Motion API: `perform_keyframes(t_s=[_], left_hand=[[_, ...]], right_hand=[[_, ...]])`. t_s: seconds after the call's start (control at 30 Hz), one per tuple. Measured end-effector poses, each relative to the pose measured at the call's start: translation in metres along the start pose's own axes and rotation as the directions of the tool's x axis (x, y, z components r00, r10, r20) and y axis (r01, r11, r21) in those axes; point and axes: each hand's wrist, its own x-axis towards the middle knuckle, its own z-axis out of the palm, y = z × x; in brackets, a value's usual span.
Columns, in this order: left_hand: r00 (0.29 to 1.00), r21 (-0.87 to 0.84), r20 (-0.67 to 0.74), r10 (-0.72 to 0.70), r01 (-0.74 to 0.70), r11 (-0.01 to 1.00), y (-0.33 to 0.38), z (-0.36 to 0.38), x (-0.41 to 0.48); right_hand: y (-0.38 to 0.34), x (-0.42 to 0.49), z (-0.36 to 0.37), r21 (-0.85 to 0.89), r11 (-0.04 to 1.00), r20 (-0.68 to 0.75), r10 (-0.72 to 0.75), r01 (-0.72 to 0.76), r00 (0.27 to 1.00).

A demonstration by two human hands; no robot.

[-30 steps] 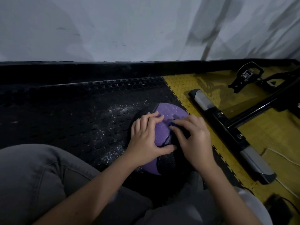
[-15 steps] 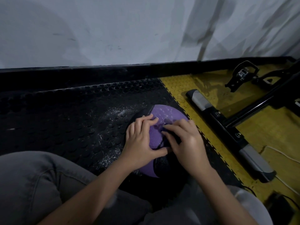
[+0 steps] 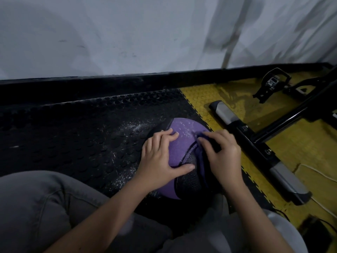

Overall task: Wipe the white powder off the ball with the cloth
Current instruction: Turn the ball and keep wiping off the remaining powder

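A purple and black ball sits on the black studded mat in front of my knees. White powder specks cover its upper purple part. My left hand lies spread on the ball's left side, thumb stretched across a black panel. My right hand presses a dark cloth against the ball's right side, fingers curled over it. Most of the cloth is hidden under that hand.
Powder is scattered on the black mat left of the ball. A black metal frame with grey end caps lies on the yellow floor to the right. A white wall rises behind. A white cable runs at the right.
My right hand with the cloth has slid right and slightly up across the ball, uncovering more of the powdered purple top. My left hand has kept its place.
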Motion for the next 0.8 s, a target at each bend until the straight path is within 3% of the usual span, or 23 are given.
perform_keyframes(t_s=[0.07, 0.17, 0.37, 0.63, 0.8], left_hand=[[1.000, 0.020, 0.010, 0.016, -0.016, 1.000, 0.000, 0.001, 0.000], [1.000, 0.069, 0.016, 0.025, -0.026, 0.997, 0.002, 0.003, 0.000], [0.999, 0.138, -0.046, 0.026, -0.020, 0.990, 0.004, 0.007, -0.005], [0.988, 0.273, -0.144, 0.055, -0.014, 0.962, 0.010, 0.007, -0.022], [0.989, 0.131, -0.142, 0.050, -0.032, 0.991, 0.003, -0.005, -0.011]], right_hand=[[0.009, 0.006, 0.001, 0.034, 0.990, -0.041, 0.136, -0.135, 0.990], [0.014, 0.008, 0.005, 0.090, 0.978, -0.035, 0.194, -0.190, 0.980], [0.018, 0.010, 0.004, 0.156, 0.977, -0.040, 0.150, -0.143, 0.988], [0.025, 0.029, 0.002, 0.192, 0.981, 0.083, 0.018, -0.034, 0.996], [0.036, 0.043, -0.002, 0.313, 0.942, 0.216, 0.053, -0.120, 0.975]])
